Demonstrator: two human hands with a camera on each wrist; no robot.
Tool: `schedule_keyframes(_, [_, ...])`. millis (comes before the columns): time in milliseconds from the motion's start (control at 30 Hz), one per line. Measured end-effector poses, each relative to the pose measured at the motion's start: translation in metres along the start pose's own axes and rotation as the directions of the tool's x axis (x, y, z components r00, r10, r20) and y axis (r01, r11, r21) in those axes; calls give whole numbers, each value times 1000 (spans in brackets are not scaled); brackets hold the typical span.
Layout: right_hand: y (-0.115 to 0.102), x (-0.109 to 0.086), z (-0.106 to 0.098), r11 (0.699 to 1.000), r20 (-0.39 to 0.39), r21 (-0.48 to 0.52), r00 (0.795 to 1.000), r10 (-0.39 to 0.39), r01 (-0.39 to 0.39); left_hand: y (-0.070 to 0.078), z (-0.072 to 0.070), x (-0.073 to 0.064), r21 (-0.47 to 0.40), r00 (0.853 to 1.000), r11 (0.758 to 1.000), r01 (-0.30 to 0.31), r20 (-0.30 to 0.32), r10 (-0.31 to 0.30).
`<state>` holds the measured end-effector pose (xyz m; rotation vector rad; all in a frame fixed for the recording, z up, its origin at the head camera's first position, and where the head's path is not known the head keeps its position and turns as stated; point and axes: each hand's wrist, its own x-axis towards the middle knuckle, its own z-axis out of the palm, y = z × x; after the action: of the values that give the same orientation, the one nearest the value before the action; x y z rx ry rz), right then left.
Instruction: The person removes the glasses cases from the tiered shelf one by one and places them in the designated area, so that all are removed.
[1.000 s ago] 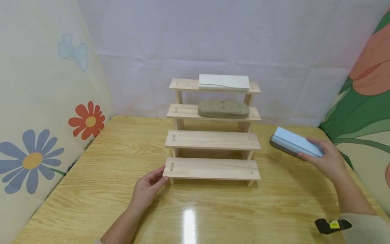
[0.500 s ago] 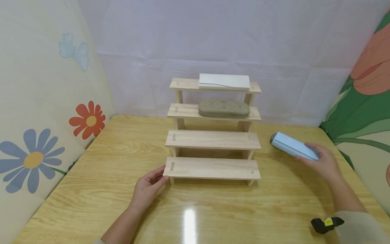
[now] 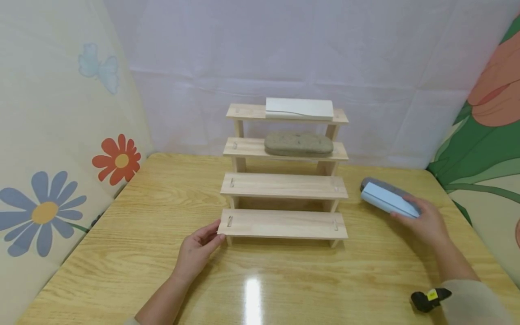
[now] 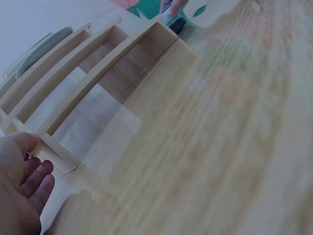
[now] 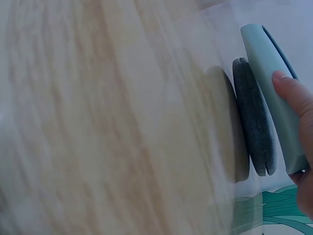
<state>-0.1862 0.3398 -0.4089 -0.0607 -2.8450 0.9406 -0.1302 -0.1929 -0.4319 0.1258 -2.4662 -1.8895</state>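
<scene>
My right hand [image 3: 425,222] grips a light blue glasses case [image 3: 390,201] by its right end, thumb on the near side and fingers on the far side. Behind and partly beneath it in the head view lies a dark grey glasses case [image 3: 383,185] on the table; in the right wrist view the blue glasses case [image 5: 274,93] is above this grey glasses case [image 5: 254,120]. My left hand [image 3: 198,251] pinches the left end of the lowest step of a four-tier wooden display stand [image 3: 282,224]. The thumb shows at the front corner in the left wrist view.
A white glasses case [image 3: 299,109] lies on the top step, and a grey-brown glasses case [image 3: 298,144] on the step below. The stand is on a wood-grain table [image 3: 134,234]. A white cloth [image 3: 284,45] hangs behind, with flower-printed panels at both sides.
My right hand has moved slightly left and nearer with the blue glasses case, so more of the dark grey one shows behind it. The left hand stays at the stand.
</scene>
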Motion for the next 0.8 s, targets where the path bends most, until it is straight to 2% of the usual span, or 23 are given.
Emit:
schedule_keyframes(433, [6, 0, 8, 999, 17, -33, 1000, -11, 11, 2, 0, -1, 1, 1000, 1000, -5, -6, 5])
schedule_keyframes(800, [8, -2, 14, 999, 26, -20, 999, -46, 46, 2, 1, -1, 19, 1000, 1000, -15, -14, 15])
